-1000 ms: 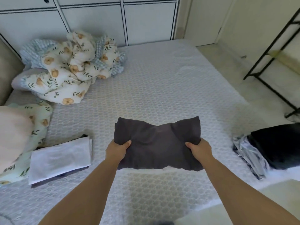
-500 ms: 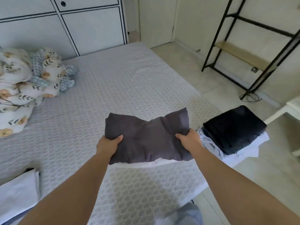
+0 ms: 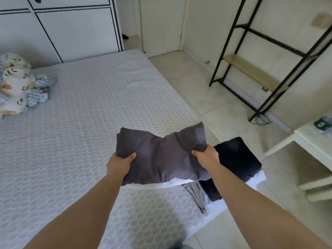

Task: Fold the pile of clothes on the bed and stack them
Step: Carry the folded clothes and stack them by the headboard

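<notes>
While both hands, left [image 3: 119,163] and right [image 3: 206,156], grip its ends, the grey folded garment [image 3: 159,155] hangs between them.

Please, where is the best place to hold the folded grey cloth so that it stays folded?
Probably at its two short ends, from the near side, as the left hand and right hand do now. The grey cloth is wide and sags in the middle, so a grip at both ends should keep its layers together.

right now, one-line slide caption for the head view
Both hands, left and right, carry a folded dark grey garment toward the folded stack at the bed's corner.
</notes>
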